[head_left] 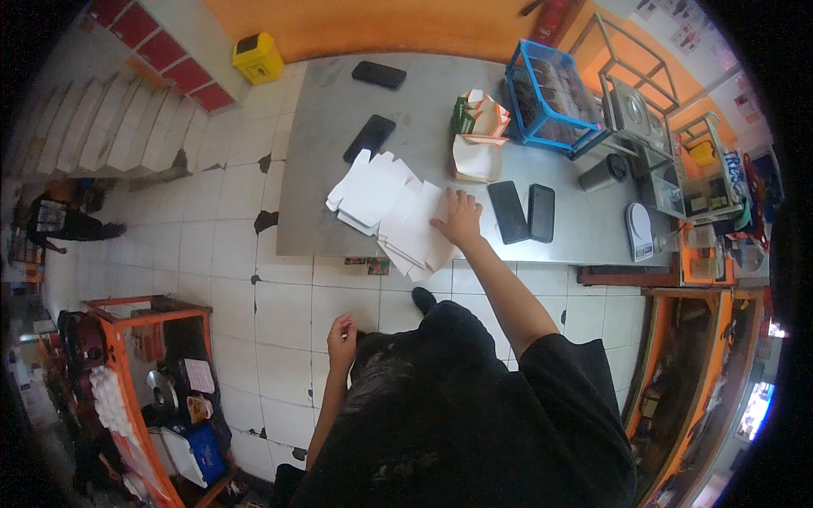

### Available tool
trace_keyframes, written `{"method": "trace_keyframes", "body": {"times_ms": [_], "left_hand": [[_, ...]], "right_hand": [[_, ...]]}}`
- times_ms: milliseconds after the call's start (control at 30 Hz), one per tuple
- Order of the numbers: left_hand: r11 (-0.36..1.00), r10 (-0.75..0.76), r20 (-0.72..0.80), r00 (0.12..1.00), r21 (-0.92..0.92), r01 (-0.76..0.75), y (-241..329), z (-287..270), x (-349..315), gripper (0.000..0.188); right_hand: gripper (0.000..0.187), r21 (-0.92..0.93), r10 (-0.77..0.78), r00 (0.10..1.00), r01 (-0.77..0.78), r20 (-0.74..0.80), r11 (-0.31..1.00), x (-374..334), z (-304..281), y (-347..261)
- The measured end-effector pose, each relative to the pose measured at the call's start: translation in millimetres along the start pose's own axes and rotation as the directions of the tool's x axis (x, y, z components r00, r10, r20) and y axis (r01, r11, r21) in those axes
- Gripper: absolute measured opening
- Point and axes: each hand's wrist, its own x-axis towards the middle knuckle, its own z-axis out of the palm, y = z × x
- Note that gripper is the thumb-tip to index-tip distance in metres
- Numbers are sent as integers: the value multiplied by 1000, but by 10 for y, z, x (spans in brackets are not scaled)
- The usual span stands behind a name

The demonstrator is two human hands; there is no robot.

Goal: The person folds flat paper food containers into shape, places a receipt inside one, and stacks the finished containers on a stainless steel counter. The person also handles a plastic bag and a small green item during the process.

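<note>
Nearest the camera: the wearer's dark shirt [423, 415], with paler smudges on the front. Beyond it stands a grey metal table [326, 97], its top dull and lightly marked. White card blanks [402, 216] lie overlapped at its near edge, the lowest jutting past the rim. Right hand [461, 218]: palm down, fingers spread, touching the right side of the blanks. Left hand [342, 334]: low over the floor, fingers loosely curled, nothing visible in it.

Table, further: two dark phones [379, 74] on the left part, two more [508, 212] right of the right hand; an open carton [478, 176] beside nested printed cartons [461, 118]; a blue crate [529, 133] of dark packed items; a lidded tumbler [601, 173]; a white scale [640, 229] near the right end.

Room: floor of pale tiles [237, 296], some corners broken and dark; orange wall [364, 25] behind; yellow bin [257, 59] against it; steps [102, 127] at left; orange-framed rack [152, 309] lower left, loaded
</note>
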Motion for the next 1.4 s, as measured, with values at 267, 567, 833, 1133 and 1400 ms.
{"method": "trace_keyframes", "body": {"times_ms": [267, 567, 833, 1133, 1400], "left_hand": [[992, -10, -49, 999, 121, 15, 741, 300, -16, 27], [988, 50, -73, 996, 146, -39, 1123, 455, 87, 27], [980, 96, -105, 990, 185, -76, 1457, 636, 3, 24], [972, 185, -128, 974, 167, -163, 1725, 805, 6, 23], [970, 237, -116, 965, 83, -228, 1868, 953, 43, 23]], "right_hand": [[80, 42, -245, 948, 258, -205, 965, -105, 165, -9], [63, 67, -225, 963, 236, -146, 969, 43, 49, -25], [12, 323, -352, 931, 363, -92, 874, 262, -23, 63], [21, 190, -391, 853, 472, -345, 861, 217, -9, 208], [35, 20, -497, 788, 540, -362, 841, 218, -35, 340]]}}
